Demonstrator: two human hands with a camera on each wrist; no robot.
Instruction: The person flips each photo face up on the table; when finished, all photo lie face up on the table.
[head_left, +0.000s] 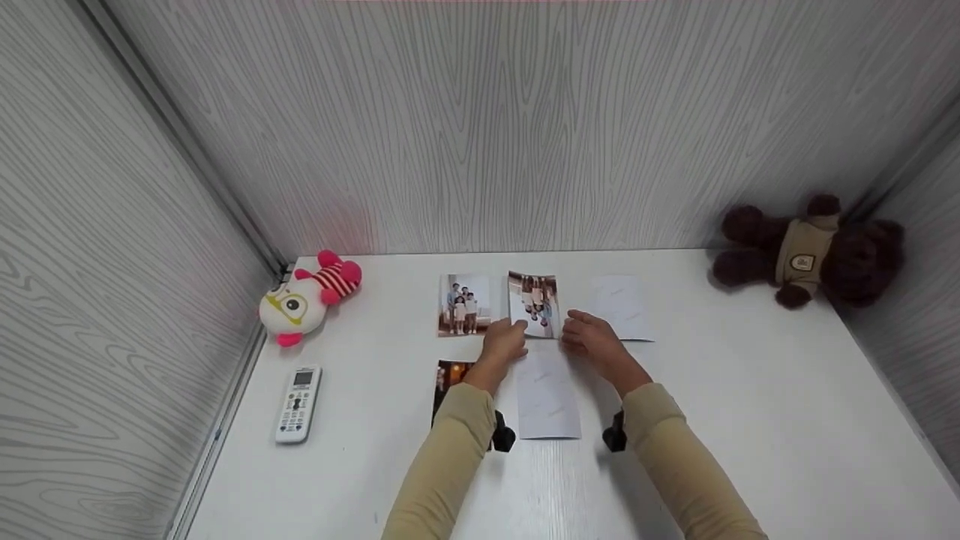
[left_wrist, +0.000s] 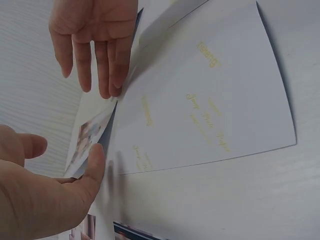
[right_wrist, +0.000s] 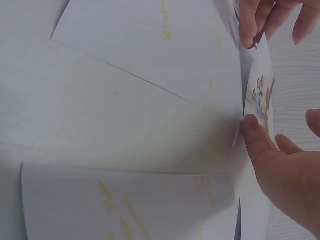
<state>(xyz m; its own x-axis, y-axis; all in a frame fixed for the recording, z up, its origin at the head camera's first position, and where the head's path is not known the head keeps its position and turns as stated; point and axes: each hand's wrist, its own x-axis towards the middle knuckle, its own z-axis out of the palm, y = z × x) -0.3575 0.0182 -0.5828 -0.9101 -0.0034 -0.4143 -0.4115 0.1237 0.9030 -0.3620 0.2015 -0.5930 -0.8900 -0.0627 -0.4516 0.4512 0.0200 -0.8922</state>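
Note:
A family photo (head_left: 534, 304), its picture upside down from here, tilts with its near edge lifted off the white table. My left hand (head_left: 505, 343) pinches its near left corner. Fairly straight fingers of my right hand (head_left: 594, 339) touch its near right corner, the right thumb standing apart in the right wrist view. Just nearer lies a face-down photo (head_left: 548, 397), pale yellow print on its back (left_wrist: 210, 100). Left of the held photo is another family photo (head_left: 463, 306), face up. A second face-down photo (head_left: 621, 306) lies to the right.
A dark photo (head_left: 450, 373) is partly hidden beneath my left forearm. Further left are a white remote control (head_left: 298, 405) and a pink-and-white plush toy (head_left: 306, 300). A brown teddy bear (head_left: 806, 255) lies at the back right, by the wall panels.

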